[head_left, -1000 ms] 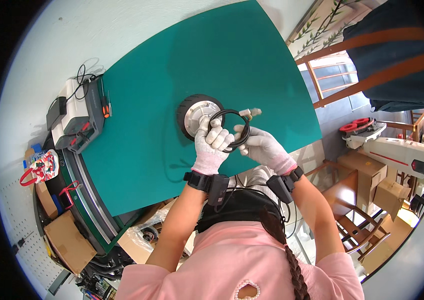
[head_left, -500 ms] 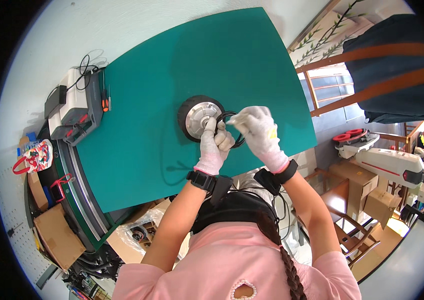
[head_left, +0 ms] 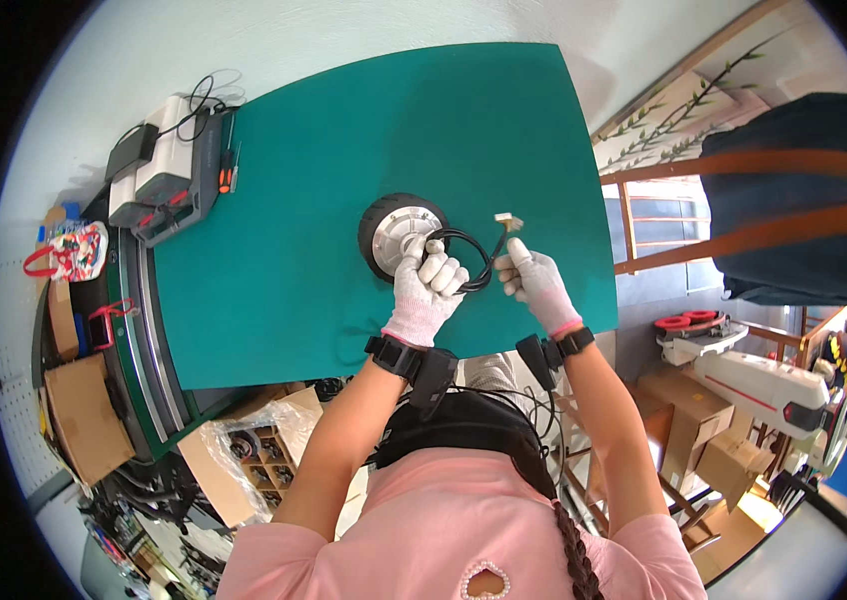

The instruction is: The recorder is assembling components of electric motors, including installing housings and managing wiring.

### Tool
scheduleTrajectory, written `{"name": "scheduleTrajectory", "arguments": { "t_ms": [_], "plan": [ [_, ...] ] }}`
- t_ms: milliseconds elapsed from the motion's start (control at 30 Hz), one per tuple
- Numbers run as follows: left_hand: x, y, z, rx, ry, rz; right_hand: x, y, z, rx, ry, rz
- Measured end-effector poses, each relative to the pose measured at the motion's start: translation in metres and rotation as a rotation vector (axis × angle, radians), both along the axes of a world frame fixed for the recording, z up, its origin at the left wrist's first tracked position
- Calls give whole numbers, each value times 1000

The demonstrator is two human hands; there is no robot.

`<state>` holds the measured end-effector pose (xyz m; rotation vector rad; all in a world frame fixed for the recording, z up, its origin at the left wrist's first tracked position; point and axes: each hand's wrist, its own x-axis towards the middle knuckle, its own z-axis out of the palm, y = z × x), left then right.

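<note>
A hub motor wheel (head_left: 401, 238) with a black tyre and a silver metal hub lies on the green tabletop. From its centre comes a black cable (head_left: 485, 262), looped in a coil. My left hand (head_left: 428, 284), in a white glove, is closed on the cable beside the hub's axle. To the right, my gloved right hand (head_left: 540, 284) is curled with its thumb up, pinching the cable's end. Just beyond its fingertips stick out thin coloured wires and a small white connector (head_left: 508, 219). Some of the grip is hidden behind the fingers.
A grey and white machine (head_left: 166, 170) stands at the table's left edge, with an orange-handled screwdriver (head_left: 227, 178) beside it. An open box of parts (head_left: 266, 455) sits below the near left edge. Dark cloth over a wooden chair (head_left: 794, 200) is at the right.
My right hand has moved down and slightly right, and the white connector now shows above its fingers. My left hand stays by the hub. The whole view has shifted slightly.
</note>
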<state>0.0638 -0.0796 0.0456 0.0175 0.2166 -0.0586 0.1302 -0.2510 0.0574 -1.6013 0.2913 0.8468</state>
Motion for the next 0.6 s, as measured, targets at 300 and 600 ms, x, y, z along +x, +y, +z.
{"name": "scheduleTrajectory", "arguments": {
  "t_ms": [300,600],
  "plan": [
    [7,-11,12,170,289,128,-13,21,23,-123,-1226,546],
    [1,-8,7,403,258,41,18,36,0,-70,-1062,1020]
  ]
}}
